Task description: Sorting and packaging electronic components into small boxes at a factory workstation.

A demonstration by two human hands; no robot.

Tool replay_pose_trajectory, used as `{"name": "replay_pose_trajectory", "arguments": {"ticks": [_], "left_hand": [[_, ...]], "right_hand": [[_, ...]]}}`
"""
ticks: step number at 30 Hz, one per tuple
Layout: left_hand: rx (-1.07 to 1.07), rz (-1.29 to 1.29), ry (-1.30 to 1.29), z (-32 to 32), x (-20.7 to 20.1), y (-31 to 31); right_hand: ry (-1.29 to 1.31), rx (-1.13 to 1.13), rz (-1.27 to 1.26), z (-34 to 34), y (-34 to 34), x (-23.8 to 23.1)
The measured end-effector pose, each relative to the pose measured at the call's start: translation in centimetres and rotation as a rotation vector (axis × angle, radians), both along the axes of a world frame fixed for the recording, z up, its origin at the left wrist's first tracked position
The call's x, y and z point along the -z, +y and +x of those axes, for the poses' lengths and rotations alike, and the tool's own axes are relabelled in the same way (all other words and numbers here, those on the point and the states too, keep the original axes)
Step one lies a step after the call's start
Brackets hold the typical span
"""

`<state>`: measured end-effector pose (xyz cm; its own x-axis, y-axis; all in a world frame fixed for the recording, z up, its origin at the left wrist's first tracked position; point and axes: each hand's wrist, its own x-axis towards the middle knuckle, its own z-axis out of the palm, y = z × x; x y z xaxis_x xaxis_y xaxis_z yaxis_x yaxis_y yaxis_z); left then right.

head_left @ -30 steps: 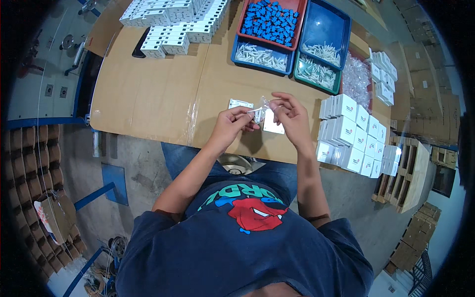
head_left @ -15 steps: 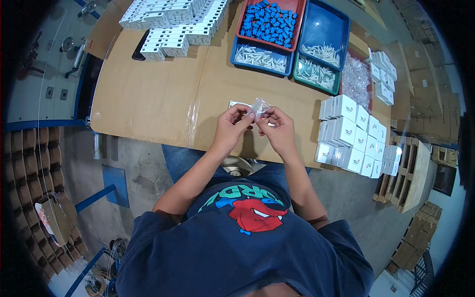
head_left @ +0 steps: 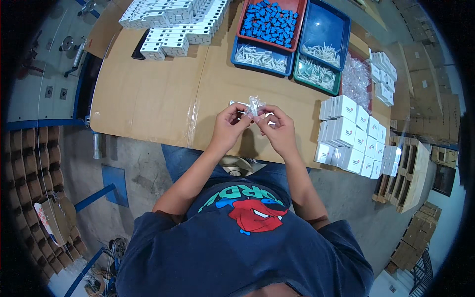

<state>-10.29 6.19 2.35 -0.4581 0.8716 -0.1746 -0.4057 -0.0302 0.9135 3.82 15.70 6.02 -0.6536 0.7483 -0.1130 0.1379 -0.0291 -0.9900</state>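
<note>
STEP: handling a small clear plastic bag (head_left: 255,105) | left hand (head_left: 228,122) and right hand (head_left: 277,127) both pinch it, above the counter (head_left: 148,94) near edge | white boxes (head_left: 352,133) right | NEXT: likely needs steady two-handed grip.

Between both hands a crinkly, glossy clear plastic bag (head_left: 255,105) glints, over matt brown cardboard (head_left: 163,94); white boxes (head_left: 352,133) beside look like smooth card.

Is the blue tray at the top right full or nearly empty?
Nearly empty: the blue tray shows mostly bare blue floor, with only a small heap of white parts along its near edge.
</note>
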Motion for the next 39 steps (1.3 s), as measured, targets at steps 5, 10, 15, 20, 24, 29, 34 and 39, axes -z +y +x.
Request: {"name": "replay_pose_trajectory", "arguments": {"ticks": [5,10,15,20,24,29,34,39], "left_hand": [[-0.007,0.008,-0.003,0.0,-0.4,0.0],[0.011,0.017,-0.009,0.1,0.2,0.0],[0.101,-0.016,-0.152,-0.2,-1.5,-0.1],[0.153,0.005,-0.18,-0.6,-0.5,-0.3],[0.139,0.015,-0.106,-0.3,-0.8,-0.1],[0.136,-0.006,-0.09,-0.1,-0.3,0.0],[0.121,-0.073,-0.083,-0.4,-0.3,0.0],[0.022,-0.048,-0.062,-0.4,-0.7,0.1]], "right_hand": [[0.086,-0.025,-0.122,0.2,0.6,-0.2],[0.119,-0.004,-0.371,0.2,0.7,-1.0],[0.079,-0.071,-0.416,0.4,1.7,-0.6],[0.18,-0.03,-0.535,0.1,2.2,-0.4],[0.135,0.022,-0.52,0.0,2.0,-0.5],[0.164,0.027,-0.513,0.1,1.9,-0.2],[0.161,0.035,-0.551,0.2,2.0,-0.1],[0.145,0.008,-0.535,0.6,2.2,-0.1]]}}
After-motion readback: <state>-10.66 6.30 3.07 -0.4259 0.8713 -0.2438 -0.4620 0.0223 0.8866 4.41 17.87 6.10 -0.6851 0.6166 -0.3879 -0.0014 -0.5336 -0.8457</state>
